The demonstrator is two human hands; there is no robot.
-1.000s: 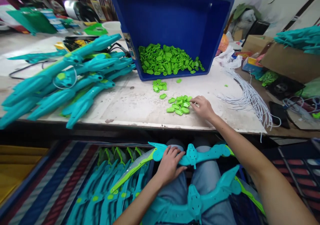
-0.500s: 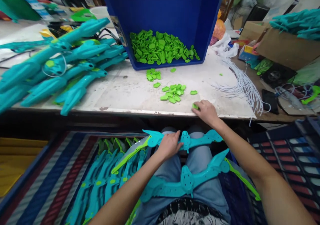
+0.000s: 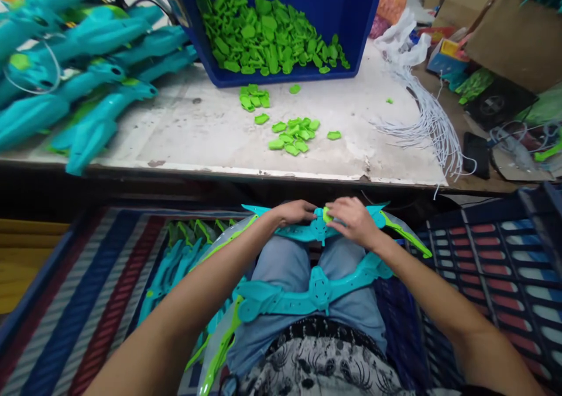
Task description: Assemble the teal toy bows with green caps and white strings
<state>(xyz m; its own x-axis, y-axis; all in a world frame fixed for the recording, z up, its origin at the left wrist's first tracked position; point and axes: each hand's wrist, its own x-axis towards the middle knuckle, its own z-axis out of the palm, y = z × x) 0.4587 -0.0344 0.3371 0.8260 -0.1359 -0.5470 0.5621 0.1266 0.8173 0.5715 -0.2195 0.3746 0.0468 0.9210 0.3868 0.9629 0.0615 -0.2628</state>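
Note:
A teal toy bow [image 3: 307,232] lies across my knees, just below the table edge. My left hand [image 3: 292,212] is closed on the bow left of its middle. My right hand [image 3: 351,220] pinches a small green plastic piece [image 3: 327,214] against the bow's central hub. A second teal bow [image 3: 316,293] rests lower on my lap. On the table lies a loose cluster of green pieces [image 3: 292,135], in front of a tipped blue bin [image 3: 346,9] with several more of them.
Teal bows are stacked at the table's left [image 3: 83,85] and more lie on the floor by my left leg [image 3: 175,267]. White cords [image 3: 432,126] spill off the table's right edge. Cardboard boxes [image 3: 504,33] and clutter sit at far right. A dark crate [image 3: 504,267] stands right of my legs.
My right hand left the green pile on the table, carried one green piece down, and now holds it on the bow's hub. The view tilted down.

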